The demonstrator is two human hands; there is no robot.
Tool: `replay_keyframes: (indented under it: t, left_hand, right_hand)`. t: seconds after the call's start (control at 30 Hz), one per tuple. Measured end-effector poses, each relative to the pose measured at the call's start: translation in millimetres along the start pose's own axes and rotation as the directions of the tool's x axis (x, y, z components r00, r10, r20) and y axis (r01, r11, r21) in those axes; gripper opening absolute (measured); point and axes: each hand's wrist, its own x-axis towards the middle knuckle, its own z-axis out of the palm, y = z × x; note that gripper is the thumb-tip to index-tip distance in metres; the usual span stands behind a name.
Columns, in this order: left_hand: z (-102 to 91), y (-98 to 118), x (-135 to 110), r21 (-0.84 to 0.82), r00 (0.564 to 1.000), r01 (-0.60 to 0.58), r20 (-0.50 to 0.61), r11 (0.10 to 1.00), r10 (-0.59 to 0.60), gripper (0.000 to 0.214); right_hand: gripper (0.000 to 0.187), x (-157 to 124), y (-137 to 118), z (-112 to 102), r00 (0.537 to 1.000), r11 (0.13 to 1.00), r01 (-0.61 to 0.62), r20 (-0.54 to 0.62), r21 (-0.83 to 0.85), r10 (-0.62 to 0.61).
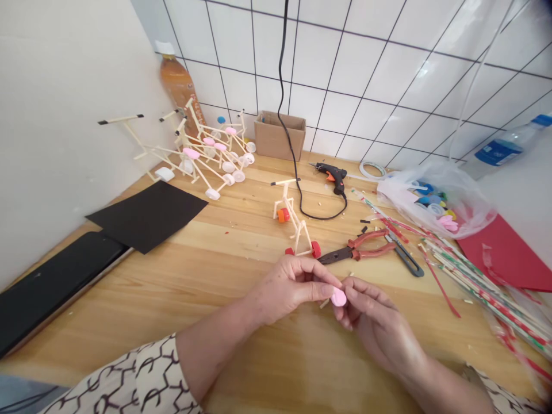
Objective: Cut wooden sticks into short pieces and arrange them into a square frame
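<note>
A small pink foam piece (338, 297) is pinched between the fingertips of both hands, low in the middle of the view. My left hand (297, 287) grips its left side with thumb and fingers. On the other side, my right hand (373, 310) is closed on the same piece. Just beyond the hands stands a little tricycle-like frame of chopsticks (291, 215) with red and orange bottle-cap wheels and a black-tipped handlebar. Close to its right lie pliers (360, 247) with orange handles and a utility knife (404, 254).
Several similar stick tricycles (207, 146) stand at the back left, near a tea bottle (179, 83). A glue gun (332, 174), cardboard box (280, 136), bag of caps (435, 198) and wrapped chopsticks (483, 282) lie around. Black card (149, 215) and a phone-like slab (60, 282) are left.
</note>
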Motion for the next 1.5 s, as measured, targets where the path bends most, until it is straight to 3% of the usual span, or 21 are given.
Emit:
replay_keyframes:
  t: [0.33,0.63,0.9,1.17,1.5]
  left_hand:
    - [-0.4,-1.1,-1.7,0.005,0.999,0.039,-0.006,0.999,-0.039,0.008]
    - [-2.7,-4.0,2.7,-0.058,0.992,0.034,-0.121,0.998,-0.041,0.017]
    - [-0.1,-4.4,2.0,-0.043,0.991,0.063,-0.116,0.997,-0.068,0.017]
    - [-0.1,-3.8,2.3,-0.056,0.993,0.058,-0.099,0.997,-0.063,0.017]
    - [-0.4,-4.0,1.6,-0.054,0.996,0.062,-0.067,0.997,-0.065,0.016]
  right_hand:
    - [0.021,0.3,-0.8,-0.1,0.998,0.998,-0.06,0.01,0.022,0.06]
    - [0.021,-0.9,-0.3,-4.2,0.992,0.996,0.075,0.105,-0.044,-0.07]
    - [0.017,-1.1,6.6,-5.6,0.992,0.984,0.118,0.053,-0.132,-0.112]
    - [0.021,-1.5,2.2,-4.1,0.993,0.997,0.07,0.092,-0.012,-0.069]
    - [0.021,0.3,2.6,-3.8,0.995,0.999,0.054,0.088,0.001,-0.054]
